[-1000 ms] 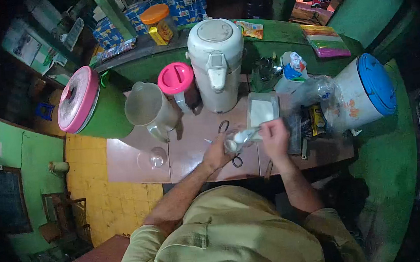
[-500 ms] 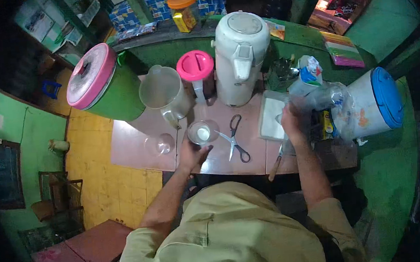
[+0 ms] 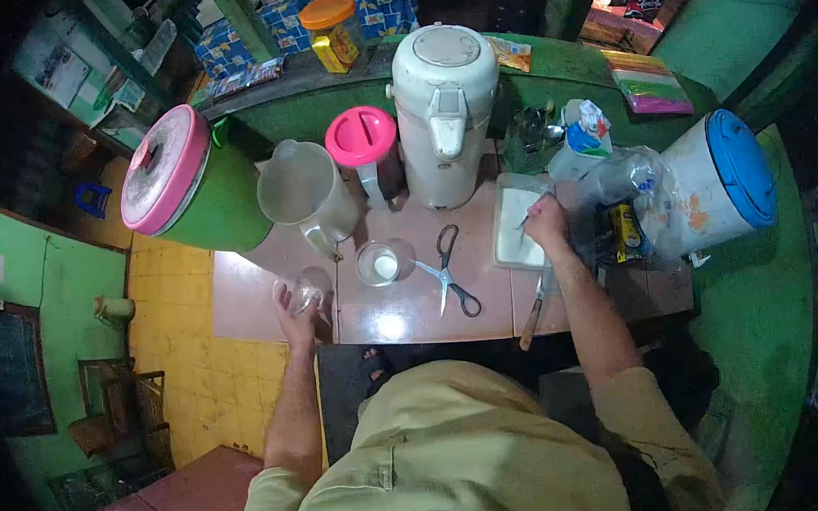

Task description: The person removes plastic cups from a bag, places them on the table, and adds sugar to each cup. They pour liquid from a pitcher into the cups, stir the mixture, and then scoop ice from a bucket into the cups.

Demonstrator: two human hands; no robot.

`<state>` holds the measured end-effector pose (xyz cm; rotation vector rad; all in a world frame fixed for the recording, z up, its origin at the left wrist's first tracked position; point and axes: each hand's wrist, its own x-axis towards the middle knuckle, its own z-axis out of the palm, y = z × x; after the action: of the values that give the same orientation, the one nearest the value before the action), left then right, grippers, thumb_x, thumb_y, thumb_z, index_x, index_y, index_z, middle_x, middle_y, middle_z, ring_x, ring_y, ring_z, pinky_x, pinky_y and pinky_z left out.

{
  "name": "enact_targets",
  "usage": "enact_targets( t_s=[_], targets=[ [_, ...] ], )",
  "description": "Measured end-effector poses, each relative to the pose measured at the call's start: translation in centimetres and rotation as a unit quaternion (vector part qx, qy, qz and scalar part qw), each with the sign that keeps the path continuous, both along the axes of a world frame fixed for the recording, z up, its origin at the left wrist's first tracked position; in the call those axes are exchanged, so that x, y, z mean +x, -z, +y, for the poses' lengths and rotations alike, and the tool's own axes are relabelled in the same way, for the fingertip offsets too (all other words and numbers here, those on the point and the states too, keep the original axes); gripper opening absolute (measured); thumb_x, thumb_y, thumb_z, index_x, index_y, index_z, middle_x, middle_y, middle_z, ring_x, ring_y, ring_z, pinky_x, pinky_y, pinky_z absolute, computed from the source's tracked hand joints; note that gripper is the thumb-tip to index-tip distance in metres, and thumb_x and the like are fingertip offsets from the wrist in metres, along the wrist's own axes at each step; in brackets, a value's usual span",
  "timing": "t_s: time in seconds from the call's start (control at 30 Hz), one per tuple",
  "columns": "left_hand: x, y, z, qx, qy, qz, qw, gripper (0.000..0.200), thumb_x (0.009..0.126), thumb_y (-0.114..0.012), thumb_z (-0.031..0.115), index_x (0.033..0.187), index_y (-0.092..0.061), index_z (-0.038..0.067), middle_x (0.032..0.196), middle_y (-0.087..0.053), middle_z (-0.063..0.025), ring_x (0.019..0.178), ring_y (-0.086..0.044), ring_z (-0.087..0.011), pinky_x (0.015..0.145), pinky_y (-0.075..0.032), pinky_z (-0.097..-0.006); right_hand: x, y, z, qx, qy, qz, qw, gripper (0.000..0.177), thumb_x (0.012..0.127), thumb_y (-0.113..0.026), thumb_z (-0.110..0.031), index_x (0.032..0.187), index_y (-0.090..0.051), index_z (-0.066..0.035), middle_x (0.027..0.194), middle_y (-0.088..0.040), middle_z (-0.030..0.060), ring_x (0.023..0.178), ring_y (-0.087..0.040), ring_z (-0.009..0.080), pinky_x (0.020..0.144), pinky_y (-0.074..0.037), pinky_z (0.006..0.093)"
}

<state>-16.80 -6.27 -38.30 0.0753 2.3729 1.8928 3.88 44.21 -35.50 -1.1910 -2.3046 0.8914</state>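
My left hand is closed around an upturned or tilted clear glass at the table's left part. A second clear glass with white stuff at its bottom stands to the right, apart from both hands. My right hand is pinched over a rectangular container of white powder. Between its fingers is a thin spoon, mostly hidden, its tip at the powder. Open scissors lie between the glass and the container. A knife with a wooden handle lies below the container.
Along the back stand a green cooler jug, a translucent pitcher, a pink-lidded pitcher and a tall white pump flask. To the right are a clear plastic bag and a blue-lidded bucket.
My left hand has left the glass with the white stuff and moved left onto the other glass. My right hand has come down and left, over the powder container.
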Motion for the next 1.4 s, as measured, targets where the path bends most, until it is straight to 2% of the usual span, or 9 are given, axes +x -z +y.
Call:
enact_targets(
  t_s=[0.2,0.37,0.6,0.83,0.87,0.9,0.97,1.13,1.4],
  targets=[
    [6.0,-3.2,-0.1,-0.005,0.104,-0.026,0.994,0.086,0.075,-0.080,0.003,0.146,-0.032,0.005,0.137,-0.045,-0.0144,0.125,-0.047,-0.0281,0.103,-0.043,-0.0410,2.9,-4.5,-0.3,-0.200,0.097,0.091,0.971,0.006,0.091,-0.058,0.000,0.090,-0.052,0.001,0.070,-0.062,0.0112,0.053,-0.065,0.0193,0.044,-0.054,0.0304],
    [10.9,-7.7,8.0,-0.169,0.354,0.041,0.919,0.086,0.066,-0.087,0.009,0.139,-0.043,0.003,0.127,-0.059,-0.0138,0.118,-0.057,-0.0239,0.101,-0.046,-0.0390,5.1,-2.6,0.7,-0.240,0.142,0.200,0.939,0.009,0.091,-0.059,-0.001,0.096,-0.052,0.001,0.078,-0.060,0.0107,0.054,-0.065,0.0207,0.045,-0.055,0.0314],
    [11.4,-10.2,23.4,-0.101,0.489,0.064,0.864,0.086,0.066,-0.089,0.026,0.136,-0.047,0.000,0.129,-0.059,-0.0203,0.121,-0.057,-0.0308,0.101,-0.046,-0.0386,5.9,-5.8,-0.2,-0.239,0.183,0.234,0.925,0.009,0.092,-0.059,-0.002,0.092,-0.052,0.004,0.075,-0.062,0.0126,0.056,-0.067,0.0211,0.045,-0.055,0.0327],
    [11.6,-8.4,25.3,-0.160,0.465,0.126,0.862,0.073,0.067,-0.085,0.022,0.130,-0.053,0.005,0.120,-0.063,-0.0194,0.112,-0.060,-0.0370,0.097,-0.048,-0.0428,4.7,-8.9,-7.5,-0.151,0.039,0.279,0.947,0.007,0.093,-0.058,-0.005,0.088,-0.054,-0.001,0.076,-0.063,0.0116,0.061,-0.066,0.0199,0.055,-0.052,0.0323],
    [11.5,-8.5,25.5,-0.146,0.480,0.118,0.857,0.073,0.066,-0.085,0.022,0.130,-0.052,0.005,0.120,-0.063,-0.0200,0.113,-0.060,-0.0372,0.097,-0.048,-0.0431,4.6,-10.0,-9.8,0.033,-0.027,0.185,0.982,0.009,0.091,-0.063,-0.005,0.091,-0.056,0.001,0.083,-0.066,0.0145,0.062,-0.068,0.0236,0.059,-0.055,0.0348],
    [11.5,-8.6,25.6,-0.133,0.495,0.109,0.852,0.074,0.066,-0.086,0.022,0.130,-0.052,0.004,0.119,-0.063,-0.0206,0.113,-0.060,-0.0375,0.098,-0.048,-0.0434,4.4,-9.7,-12.0,0.033,-0.087,0.170,0.981,0.007,0.087,-0.061,-0.005,0.091,-0.057,-0.001,0.079,-0.061,0.0187,0.075,-0.064,0.0363,0.066,-0.051,0.0430],
    [12.2,-9.8,25.5,-0.138,0.482,0.117,0.857,0.076,0.065,-0.086,0.022,0.130,-0.052,0.004,0.119,-0.063,-0.0207,0.113,-0.060,-0.0379,0.098,-0.047,-0.0432,4.5,-10.2,-13.6,0.228,-0.246,0.214,0.917,0.008,0.087,-0.063,-0.006,0.091,-0.057,-0.002,0.082,-0.064,0.0184,0.073,-0.065,0.0360,0.067,-0.053,0.0449],
    [11.8,-7.4,24.6,-0.119,0.467,0.109,0.869,0.079,0.066,-0.086,0.020,0.134,-0.048,0.005,0.124,-0.060,-0.0221,0.118,-0.056,-0.0384,0.101,-0.046,-0.0431,5.5,-9.9,-10.1,0.192,-0.086,0.277,0.938,0.009,0.086,-0.065,-0.002,0.090,-0.057,-0.003,0.087,-0.068,0.0169,0.076,-0.068,0.0362,0.068,-0.056,0.0399],
    [12.4,-8.6,24.0,-0.105,0.478,0.049,0.871,0.078,0.067,-0.084,0.015,0.135,-0.046,0.007,0.125,-0.059,-0.0232,0.120,-0.054,-0.0394,0.103,-0.044,-0.0443,4.1,-1.4,-3.6,0.087,0.044,0.077,0.992,0.012,0.088,-0.065,-0.008,0.085,-0.058,0.001,0.072,-0.066,0.0143,0.064,-0.068,0.0286,0.059,-0.053,0.0423]
  ],
)
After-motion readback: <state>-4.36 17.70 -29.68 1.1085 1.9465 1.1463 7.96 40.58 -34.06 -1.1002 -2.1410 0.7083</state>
